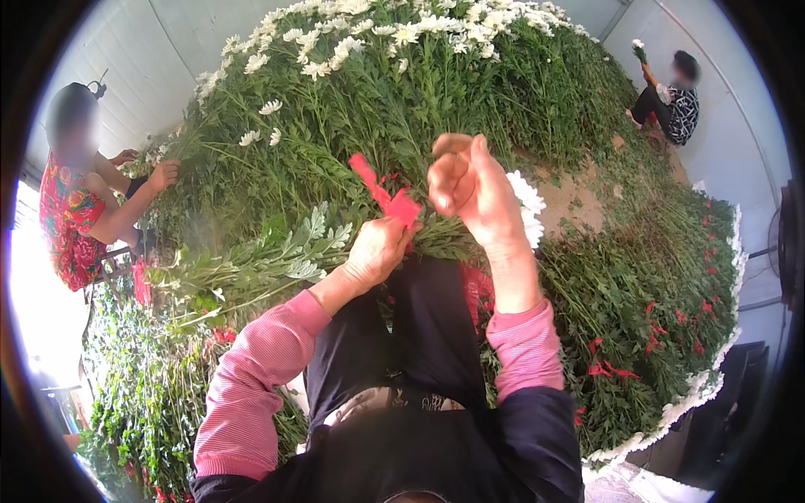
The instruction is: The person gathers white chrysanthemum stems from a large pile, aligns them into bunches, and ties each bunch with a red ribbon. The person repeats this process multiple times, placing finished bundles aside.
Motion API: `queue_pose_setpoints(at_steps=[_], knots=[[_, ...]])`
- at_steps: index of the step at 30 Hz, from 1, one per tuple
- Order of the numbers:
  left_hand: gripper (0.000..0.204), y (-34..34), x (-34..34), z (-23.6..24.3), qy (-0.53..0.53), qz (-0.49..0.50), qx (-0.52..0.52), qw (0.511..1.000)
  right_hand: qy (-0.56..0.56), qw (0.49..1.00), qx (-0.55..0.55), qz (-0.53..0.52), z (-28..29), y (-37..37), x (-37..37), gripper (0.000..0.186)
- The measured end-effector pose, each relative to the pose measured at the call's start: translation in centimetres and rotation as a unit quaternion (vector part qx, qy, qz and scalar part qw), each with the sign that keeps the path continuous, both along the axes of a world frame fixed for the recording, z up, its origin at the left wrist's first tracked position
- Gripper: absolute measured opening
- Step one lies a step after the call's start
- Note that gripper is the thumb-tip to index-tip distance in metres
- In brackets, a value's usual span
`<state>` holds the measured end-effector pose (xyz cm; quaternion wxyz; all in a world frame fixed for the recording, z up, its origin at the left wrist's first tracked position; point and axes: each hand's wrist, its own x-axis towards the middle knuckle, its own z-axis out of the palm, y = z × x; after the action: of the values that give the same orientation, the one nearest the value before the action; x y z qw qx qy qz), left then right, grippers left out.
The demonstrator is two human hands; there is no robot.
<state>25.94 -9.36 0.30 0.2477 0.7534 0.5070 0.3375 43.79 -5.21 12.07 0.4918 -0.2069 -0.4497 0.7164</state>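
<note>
A bunch of white chrysanthemums [306, 251] lies across my lap, leafy stems to the left and white heads [528, 208] on the right, partly behind my right wrist. My left hand [376, 251] is closed on a red strip [402, 208] at the middle of the bunch; one end of the strip sticks up and away from me. Whether these fingers also grip the stems is hidden. Just right of the strip, my right hand [474, 189] is raised above the bunch. Its fingers are loosely bent and apart, with nothing visible in them.
Beyond my knees rises a big heap of white chrysanthemums [402, 109]. Bunches tied with red strips [620, 335] lie on the right; more greenery [151, 386] is at lower left. One person [75, 210] reaches into the heap at left; another [671, 105] sits far right holding flowers.
</note>
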Motion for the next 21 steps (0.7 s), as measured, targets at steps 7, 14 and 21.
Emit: queue_pose_setpoints(at_steps=[7, 14, 21], knots=[[0.028, 0.0, -0.3, 0.6, 0.03, -0.067, 0.081, 0.994, -0.425, 0.87, 0.222, -0.117, -6.5, 0.3, -3.8, 0.021], [0.024, -2.3, -0.9, 3.3, -0.371, 0.006, -0.093, 0.924, -0.08, 0.987, -0.073, -0.115, -9.0, -1.5, -1.1, 0.017], [0.033, 3.2, -2.3, 3.7, -0.223, -0.057, -0.329, 0.916, 0.04, 0.998, -0.032, -0.04, -9.7, -1.4, 0.2, 0.012]])
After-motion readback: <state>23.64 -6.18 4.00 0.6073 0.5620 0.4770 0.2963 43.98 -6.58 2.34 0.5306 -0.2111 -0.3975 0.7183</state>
